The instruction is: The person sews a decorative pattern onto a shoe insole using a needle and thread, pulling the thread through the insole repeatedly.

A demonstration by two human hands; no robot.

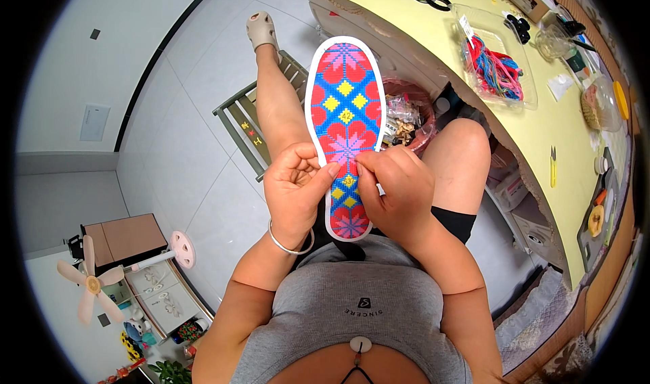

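Observation:
An embroidered shoe insole point(344, 88) is held upright over my lap, its white-edged face covered in red, pink, blue and yellow stitching. My left hand point(296, 181) is closed on its left edge, the thumb lying on the stitched face and the other fingers curled at the side. On the right, my right hand point(399, 184) is pinched against the middle of the insole, thumb and forefinger close together on a pink flower. Whatever sits between those fingertips is too small or hidden to make out.
The yellow table point(433, 39) on the right bears a clear plastic tray point(504, 39) of coloured thread point(493, 66) and a yellow-handled cutter point(553, 167). A pink-lined bin point(423, 106) stands below its edge. My leg rests across a green folding stool point(237, 113). A fan point(91, 282) stands lower left.

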